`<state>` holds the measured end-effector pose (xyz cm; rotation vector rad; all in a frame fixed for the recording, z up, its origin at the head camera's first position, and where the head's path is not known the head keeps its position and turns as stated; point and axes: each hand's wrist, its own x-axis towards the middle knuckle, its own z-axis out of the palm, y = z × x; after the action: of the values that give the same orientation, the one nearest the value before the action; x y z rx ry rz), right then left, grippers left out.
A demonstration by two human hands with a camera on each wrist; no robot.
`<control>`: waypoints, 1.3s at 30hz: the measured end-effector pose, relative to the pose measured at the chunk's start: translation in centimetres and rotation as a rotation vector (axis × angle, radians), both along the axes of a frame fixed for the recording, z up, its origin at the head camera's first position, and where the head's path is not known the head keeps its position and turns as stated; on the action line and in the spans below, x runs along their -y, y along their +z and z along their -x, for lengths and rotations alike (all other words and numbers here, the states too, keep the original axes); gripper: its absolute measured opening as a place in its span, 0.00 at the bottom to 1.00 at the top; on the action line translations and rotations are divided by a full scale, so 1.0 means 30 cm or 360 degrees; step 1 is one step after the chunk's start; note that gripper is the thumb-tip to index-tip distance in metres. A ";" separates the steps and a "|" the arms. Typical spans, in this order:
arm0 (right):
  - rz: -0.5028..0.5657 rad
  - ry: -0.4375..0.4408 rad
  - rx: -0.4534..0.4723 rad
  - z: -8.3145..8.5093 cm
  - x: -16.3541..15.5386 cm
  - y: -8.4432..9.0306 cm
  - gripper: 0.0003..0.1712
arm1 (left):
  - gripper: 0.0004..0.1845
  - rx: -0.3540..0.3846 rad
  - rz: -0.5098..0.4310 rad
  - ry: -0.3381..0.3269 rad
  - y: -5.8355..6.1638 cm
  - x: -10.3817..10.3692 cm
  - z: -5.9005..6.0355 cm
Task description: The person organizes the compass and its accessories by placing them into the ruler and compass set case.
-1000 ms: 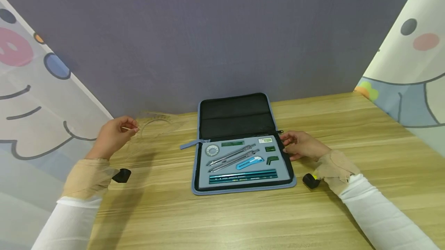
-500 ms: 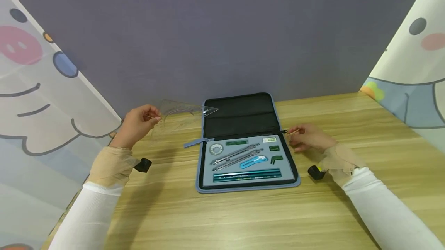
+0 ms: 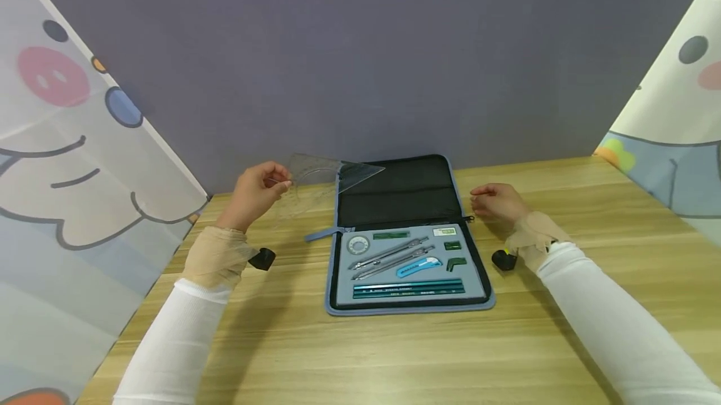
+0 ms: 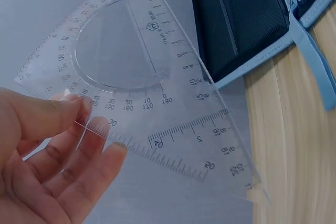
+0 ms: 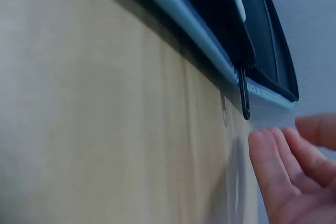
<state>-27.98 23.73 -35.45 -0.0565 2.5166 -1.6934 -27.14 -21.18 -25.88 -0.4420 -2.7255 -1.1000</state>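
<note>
My left hand (image 3: 260, 192) pinches a clear plastic set square (image 4: 126, 114) between thumb and fingers along one edge. Printed scales and a half-round cut-out show on it in the left wrist view. It is held up over the table, tilted, its pointed end in front of the raised lid of an unzipped case (image 3: 332, 312). Right of that case, my right hand (image 3: 500, 203) hovers with loosely bent fingers and nothing in them. The right wrist view shows its fingertips (image 5: 258, 142) apart from the black zip pull (image 5: 244, 94).
Set into the case's grey insert are pencils (image 3: 408, 288), two compasses (image 3: 394, 258), a blue cutter (image 3: 419, 267), a white ring-shaped item (image 3: 358, 245), an eraser (image 3: 444, 231) and small green pieces (image 3: 456, 263). A grey panel (image 3: 394, 54) stands behind the wooden table (image 3: 394, 355).
My left hand has brought the set square rightward, up to the case's lid. The right hand has drawn away from the case's right edge, slightly up and outward.
</note>
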 end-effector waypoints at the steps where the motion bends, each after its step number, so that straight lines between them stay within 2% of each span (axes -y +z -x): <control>1: 0.0024 0.0030 0.0016 0.010 0.000 -0.002 0.24 | 0.08 -0.0001 -0.0014 -0.0006 -0.001 -0.006 0.003; 5: 0.0141 0.0212 0.0140 0.048 -0.006 -0.009 0.27 | 0.07 0.0001 -0.0050 -0.0027 -0.008 -0.024 0.016; 8: 0.0169 0.0306 0.0229 0.071 -0.013 -0.017 0.28 | 0.08 -0.0007 -0.0061 -0.0045 -0.013 -0.036 0.024; 14: 0.0249 0.0343 0.0293 0.087 -0.019 -0.031 0.32 | 0.08 -0.0006 -0.0103 -0.0078 -0.015 -0.071 0.043; 18: 0.0326 0.0321 0.0315 0.097 -0.024 -0.047 0.33 | 0.07 -0.0031 -0.0161 -0.0102 -0.015 -0.098 0.061; 23: 0.0343 0.0323 0.0299 0.101 -0.017 -0.049 0.31 | 0.06 -0.0089 -0.0249 -0.0128 -0.012 -0.129 0.078; 28: 0.0361 0.0338 0.0261 0.102 -0.005 -0.049 0.25 | 0.06 -0.0110 -0.0274 -0.0148 -0.015 -0.148 0.086; 32: 0.0428 0.0397 0.0167 0.104 -0.012 -0.054 0.17 | 0.06 -0.0108 -0.0254 -0.0142 -0.018 -0.157 0.092; 33: 0.0495 0.0458 0.0128 0.113 -0.022 -0.064 0.14 | 0.06 -0.0105 -0.0261 -0.0142 -0.017 -0.160 0.092; 36: 0.0533 0.0520 0.0041 0.112 -0.032 -0.068 0.12 | 0.06 -0.0116 -0.0273 -0.0141 -0.016 -0.169 0.093; 39: 0.0474 0.0476 -0.0001 0.109 -0.028 -0.066 0.13 | 0.06 -0.0160 -0.0281 -0.0150 -0.014 -0.178 0.100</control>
<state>-31.25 24.57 -37.44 -0.4334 2.1034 -1.9133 -30.13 -15.83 -26.31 -0.5860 -2.5175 -1.2915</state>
